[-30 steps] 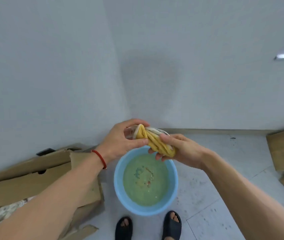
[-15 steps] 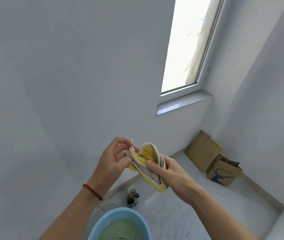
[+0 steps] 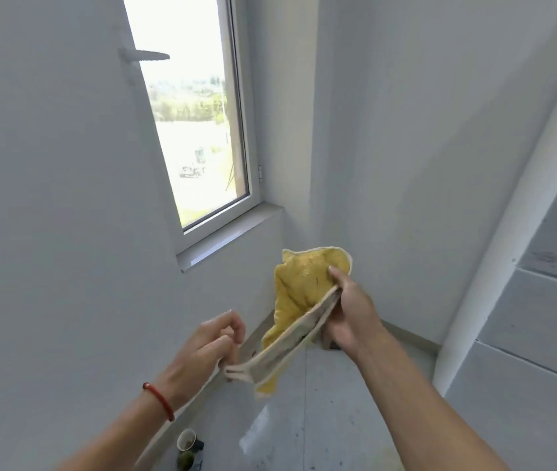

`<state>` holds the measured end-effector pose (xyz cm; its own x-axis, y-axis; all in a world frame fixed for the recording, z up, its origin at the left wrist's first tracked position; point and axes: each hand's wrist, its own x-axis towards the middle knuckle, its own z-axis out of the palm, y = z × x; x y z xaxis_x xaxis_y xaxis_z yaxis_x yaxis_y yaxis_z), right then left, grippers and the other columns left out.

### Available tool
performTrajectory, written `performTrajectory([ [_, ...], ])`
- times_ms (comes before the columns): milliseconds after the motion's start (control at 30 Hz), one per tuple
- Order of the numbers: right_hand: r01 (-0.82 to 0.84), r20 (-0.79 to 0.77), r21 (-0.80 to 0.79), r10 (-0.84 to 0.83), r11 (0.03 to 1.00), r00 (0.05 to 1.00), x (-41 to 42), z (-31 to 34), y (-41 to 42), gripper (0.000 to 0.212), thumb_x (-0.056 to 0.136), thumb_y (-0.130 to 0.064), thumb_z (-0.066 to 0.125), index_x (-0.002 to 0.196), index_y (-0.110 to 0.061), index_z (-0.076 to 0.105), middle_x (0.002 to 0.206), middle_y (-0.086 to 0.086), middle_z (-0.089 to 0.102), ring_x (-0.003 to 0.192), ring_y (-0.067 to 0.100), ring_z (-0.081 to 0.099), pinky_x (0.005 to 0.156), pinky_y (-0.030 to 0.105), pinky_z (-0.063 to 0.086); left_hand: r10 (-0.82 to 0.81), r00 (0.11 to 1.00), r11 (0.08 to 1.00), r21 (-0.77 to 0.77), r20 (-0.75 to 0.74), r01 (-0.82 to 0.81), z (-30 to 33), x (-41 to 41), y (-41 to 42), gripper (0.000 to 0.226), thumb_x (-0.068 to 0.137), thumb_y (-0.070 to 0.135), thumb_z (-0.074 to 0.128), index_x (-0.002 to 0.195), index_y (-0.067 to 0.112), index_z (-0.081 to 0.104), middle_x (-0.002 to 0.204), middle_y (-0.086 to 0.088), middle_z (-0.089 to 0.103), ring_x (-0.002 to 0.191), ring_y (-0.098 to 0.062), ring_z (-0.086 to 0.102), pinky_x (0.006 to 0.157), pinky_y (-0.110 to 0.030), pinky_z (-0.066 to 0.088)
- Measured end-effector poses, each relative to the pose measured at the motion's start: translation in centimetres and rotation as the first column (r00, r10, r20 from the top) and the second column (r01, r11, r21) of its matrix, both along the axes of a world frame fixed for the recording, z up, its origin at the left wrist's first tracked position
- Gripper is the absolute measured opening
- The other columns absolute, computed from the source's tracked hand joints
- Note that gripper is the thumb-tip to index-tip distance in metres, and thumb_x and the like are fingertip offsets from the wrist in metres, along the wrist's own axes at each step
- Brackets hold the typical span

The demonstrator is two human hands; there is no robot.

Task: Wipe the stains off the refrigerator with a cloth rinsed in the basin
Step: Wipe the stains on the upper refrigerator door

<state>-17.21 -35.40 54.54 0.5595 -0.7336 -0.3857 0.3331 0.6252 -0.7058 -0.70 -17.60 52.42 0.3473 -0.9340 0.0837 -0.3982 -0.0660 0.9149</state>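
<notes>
Cloth (image 3: 299, 300) stretched between right hand (image 3: 348, 317) and, seemingly, left hand (image 3: 209, 351) grip

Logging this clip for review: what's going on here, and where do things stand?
A person is spreading out a yellow cloth in the air. The right hand grips its upper part, and the left hand pinches a lower corner. No basin shows in this view. Stained grey panels at the right may be the refrigerator. A small cup stands on the floor below.

A: What does the person wear?
B: Both forearms are bare, without sleeves. A thin red cord bracelet (image 3: 158, 401) circles the wrist of the left hand (image 3: 202, 351); the right hand (image 3: 352, 314) wears nothing.
</notes>
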Motion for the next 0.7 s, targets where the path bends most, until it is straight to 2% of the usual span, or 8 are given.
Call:
performTrajectory([
  [67, -0.066, 0.035, -0.058, 0.068, 0.996, 0.997, -3.9, 1.3, -2.0, 0.044, 0.107, -0.034, 0.051, 0.128, 0.002, 0.065, 0.118, 0.023, 0.075, 0.109, 0.039, 0.073, 0.098, 0.055, 0.054, 0.007, 0.998, 0.999, -0.044, -0.065, -0.010, 1.2, -3.3, -4.3, 0.017, 0.083, 0.033, 0.056, 0.087, 0.018, 0.061, 0.069, -0.006, 0.062, 0.064, -0.022, 0.059, 0.068, -0.048, 0.051],
  [133, -0.091, 0.091, -0.124, 0.103, 0.988, 0.991, -7.4, 2.8, -3.8, 0.045, 0.108, -0.031, 0.048, 0.130, 0.006, 0.063, 0.122, 0.025, 0.072, 0.113, 0.039, 0.071, 0.101, 0.054, 0.053, -0.069, 0.987, 0.997, -0.046, -0.148, 0.063, 2.8, -7.4, -9.2, 0.038, 0.090, 0.050, 0.064, 0.114, 0.020, 0.066, 0.097, -0.001, 0.074, 0.087, -0.019, 0.072, 0.084, -0.047, 0.059],
  [200, -0.060, 0.126, -0.200, 0.086, 0.978, 0.988, -11.5, 3.7, -6.5, 0.043, 0.109, -0.025, 0.044, 0.130, 0.008, 0.062, 0.125, 0.027, 0.070, 0.115, 0.039, 0.070, 0.099, 0.053, 0.054, -0.157, 0.961, 0.987, -0.077, -0.230, 0.143, 3.9, -12.5, -14.0, 0.039, 0.097, 0.041, 0.065, 0.125, 0.014, 0.065, 0.116, -0.004, 0.075, 0.107, -0.022, 0.072, 0.090, -0.040, 0.060],
  [333, 0.070, -0.006, -0.442, -0.081, 0.894, 0.997, -18.8, 4.2, -11.5, 0.029, 0.110, -0.022, 0.047, 0.121, -0.005, 0.068, 0.112, 0.010, 0.078, 0.107, 0.027, 0.074, 0.079, 0.037, 0.061, -0.013, 0.975, 0.986, -0.162, -0.223, -0.024, 4.7, -19.2, -20.3, 0.025, 0.092, 0.031, 0.076, 0.099, 0.007, 0.076, 0.095, -0.009, 0.079, 0.094, -0.031, 0.076, 0.083, -0.045, 0.063],
  [433, -0.108, -0.237, -0.480, -0.010, 0.870, 0.972, -23.1, 2.2, -13.2, 0.030, 0.105, -0.036, 0.059, 0.124, -0.014, 0.069, 0.112, 0.005, 0.078, 0.104, 0.026, 0.075, 0.084, 0.046, 0.063, -0.030, 0.978, 0.998, -0.053, -0.204, 0.020, 5.5, -22.5, -23.9, 0.027, 0.091, 0.036, 0.074, 0.091, 0.009, 0.077, 0.085, -0.006, 0.080, 0.083, -0.025, 0.078, 0.074, -0.038, 0.064],
  [500, -0.150, -0.348, -0.489, -0.035, 0.859, 0.937, -25.1, 0.5, -14.4, 0.025, 0.101, -0.023, 0.067, 0.120, -0.008, 0.070, 0.109, 0.010, 0.079, 0.100, 0.027, 0.077, 0.089, 0.048, 0.062, -0.008, 0.977, 1.000, 0.008, -0.213, 0.010, 5.6, -23.5, -25.9, 0.031, 0.090, 0.040, 0.075, 0.090, 0.010, 0.077, 0.082, -0.005, 0.080, 0.081, -0.023, 0.078, 0.070, -0.036, 0.064],
  [600, 0.048, -0.347, -0.490, -0.245, 0.870, 0.905, -26.9, -0.3, -16.4, 0.028, 0.098, -0.015, 0.072, 0.122, -0.003, 0.068, 0.104, 0.011, 0.080, 0.095, 0.025, 0.077, 0.086, 0.041, 0.062, -0.012, 0.954, 0.999, 0.038, -0.299, 0.024, 5.8, -24.2, -28.8, 0.030, 0.089, 0.036, 0.076, 0.092, 0.006, 0.076, 0.083, -0.006, 0.080, 0.075, -0.018, 0.077, 0.058, -0.027, 0.059],
  [700, 0.177, -0.397, -0.612, -0.494, 0.770, 0.773, -27.6, 1.2, -17.4, 0.047, 0.093, -0.022, 0.078, 0.130, -0.022, 0.048, 0.103, 0.006, 0.076, 0.090, 0.018, 0.076, 0.077, 0.030, 0.060, 0.022, 0.979, 0.998, 0.068, -0.202, -0.009, 5.8, -25.0, -31.6, 0.040, 0.084, 0.043, 0.080, 0.106, 0.012, 0.065, 0.096, -0.008, 0.076, 0.081, -0.019, 0.075, 0.063, -0.029, 0.060],
])
